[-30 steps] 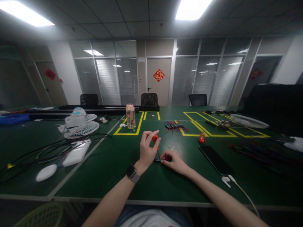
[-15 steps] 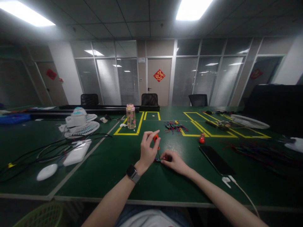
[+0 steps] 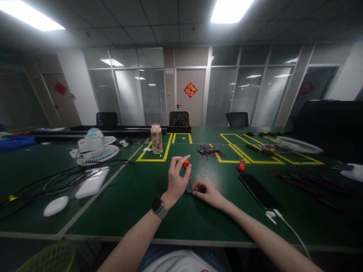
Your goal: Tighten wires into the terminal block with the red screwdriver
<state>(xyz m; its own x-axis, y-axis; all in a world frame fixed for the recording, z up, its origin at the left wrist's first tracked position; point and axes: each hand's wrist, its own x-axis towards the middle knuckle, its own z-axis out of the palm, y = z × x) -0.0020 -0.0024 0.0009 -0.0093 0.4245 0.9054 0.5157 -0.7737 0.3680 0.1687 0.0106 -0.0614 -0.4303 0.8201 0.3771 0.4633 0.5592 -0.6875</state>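
Note:
My left hand (image 3: pixel 177 178), with a watch on its wrist, is closed around the orange handle of a screwdriver (image 3: pixel 186 164). The screwdriver stands nearly upright, its thin shaft running down to a small circuit board (image 3: pixel 189 191) on the green table. Whether the tip touches the board is too small to tell. With its fingertips, my right hand (image 3: pixel 208 193) pinches the right end of that board against the tabletop. Part of the board and some dark wires are hidden under the right fingers.
Beyond my hands lies a pile of wired boards (image 3: pixel 210 151). A red gourd-shaped object (image 3: pixel 241 165) and a phone (image 3: pixel 259 190) are to the right, with a white cable (image 3: pixel 292 230). A bottle (image 3: pixel 156 139), white fan (image 3: pixel 98 147) and power bank (image 3: pixel 93 182) lie left.

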